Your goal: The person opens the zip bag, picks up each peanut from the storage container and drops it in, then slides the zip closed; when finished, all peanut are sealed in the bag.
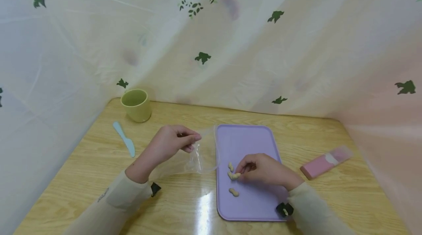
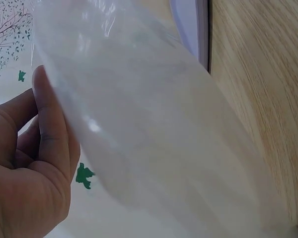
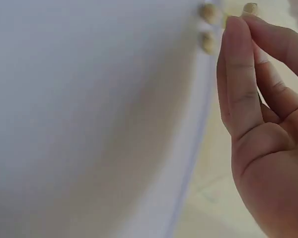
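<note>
My left hand pinches the edge of a clear plastic bag, which hangs beside the left edge of a purple tray. In the left wrist view the bag spreads broadly past the fingers. Over the tray, my right hand pinches a peanut between thumb and fingertips; its end shows above them in the right wrist view. Other unshelled peanuts lie on the tray close by, one peanut just behind and one peanut nearer the front.
A green cup stands at the back left, with a light blue plastic knife in front of it. Right of the tray lies a pink box with a translucent end. Patterned cloth encloses the wooden table's back and sides.
</note>
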### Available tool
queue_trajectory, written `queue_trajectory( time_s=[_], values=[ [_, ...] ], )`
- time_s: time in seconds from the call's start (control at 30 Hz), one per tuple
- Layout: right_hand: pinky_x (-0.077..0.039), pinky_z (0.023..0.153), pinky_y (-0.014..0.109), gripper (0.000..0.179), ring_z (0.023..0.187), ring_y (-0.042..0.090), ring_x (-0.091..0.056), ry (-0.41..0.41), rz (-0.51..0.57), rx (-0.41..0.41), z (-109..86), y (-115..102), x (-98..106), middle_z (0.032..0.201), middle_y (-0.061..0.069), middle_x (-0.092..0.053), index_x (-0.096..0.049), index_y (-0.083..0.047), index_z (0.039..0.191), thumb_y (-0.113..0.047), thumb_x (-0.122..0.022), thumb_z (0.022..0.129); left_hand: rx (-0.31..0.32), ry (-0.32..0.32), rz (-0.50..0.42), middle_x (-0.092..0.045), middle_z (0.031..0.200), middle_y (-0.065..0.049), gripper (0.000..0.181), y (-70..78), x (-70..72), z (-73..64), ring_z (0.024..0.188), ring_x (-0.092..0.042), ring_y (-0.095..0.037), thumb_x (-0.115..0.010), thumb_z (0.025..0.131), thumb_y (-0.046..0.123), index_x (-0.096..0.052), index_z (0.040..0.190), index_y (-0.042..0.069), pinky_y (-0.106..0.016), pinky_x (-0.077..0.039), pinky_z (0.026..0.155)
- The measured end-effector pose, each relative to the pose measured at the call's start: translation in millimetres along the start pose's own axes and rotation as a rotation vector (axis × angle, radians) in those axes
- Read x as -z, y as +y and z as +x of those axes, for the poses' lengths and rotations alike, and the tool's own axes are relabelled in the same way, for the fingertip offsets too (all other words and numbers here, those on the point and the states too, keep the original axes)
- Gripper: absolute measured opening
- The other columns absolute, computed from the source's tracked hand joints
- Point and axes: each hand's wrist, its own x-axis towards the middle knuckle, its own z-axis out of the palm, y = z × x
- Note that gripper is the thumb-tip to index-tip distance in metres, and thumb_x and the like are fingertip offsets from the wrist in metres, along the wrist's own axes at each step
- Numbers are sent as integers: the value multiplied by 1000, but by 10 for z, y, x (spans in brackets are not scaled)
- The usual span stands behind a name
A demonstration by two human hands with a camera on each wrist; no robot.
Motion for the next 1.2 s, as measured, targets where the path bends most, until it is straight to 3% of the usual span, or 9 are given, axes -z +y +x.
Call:
queue_trajectory(
  time_s=[0.33,0.53,0.7,0.87,1.07,1.2],
  values=[
    [-65,89,35,20,93,22,-77,53,172,23,24,-478,347,103,10,-77,-77,-12,115,-24,-78,100,-6,8,6,-79,93,-4,27,6,-2,-11,81,-77,-12,-77,100,37,-83,114,14,-41,-67,87],
    [-65,82,31,18,92,32,-78,104,127,56,160,-756,264,98,9,-79,-78,-18,114,-29,-78,100,-14,10,14,-79,93,-4,28,-1,-14,-12,80,-77,-11,-77,100,38,-83,113,14,-38,-67,84],
    [-61,76,27,21,85,20,-76,125,72,61,244,-898,161,99,7,-79,-77,-13,115,-27,-78,100,-25,9,33,-80,93,-3,29,8,-13,-8,80,-77,-11,-76,101,40,-83,114,15,-43,-67,87],
    [-61,77,29,24,86,19,-76,115,78,59,267,-876,128,102,8,-78,-76,-9,119,-26,-76,102,-28,7,40,-80,94,-2,30,21,-21,3,81,-78,-11,-76,101,41,-83,115,16,-44,-66,88],
    [-64,90,42,23,90,23,-78,139,153,16,221,-733,186,102,11,-79,-76,-19,123,-33,-72,104,-15,8,22,-80,94,-3,29,32,-29,7,80,-78,-12,-76,100,39,-83,113,15,-44,-67,88],
    [-65,92,44,29,99,31,-79,164,261,17,188,-587,261,119,17,-77,-73,-14,130,-28,-71,105,-11,10,5,-80,93,-4,27,41,-30,7,80,-78,-12,-77,100,38,-83,113,14,-44,-67,87]
  ],
)
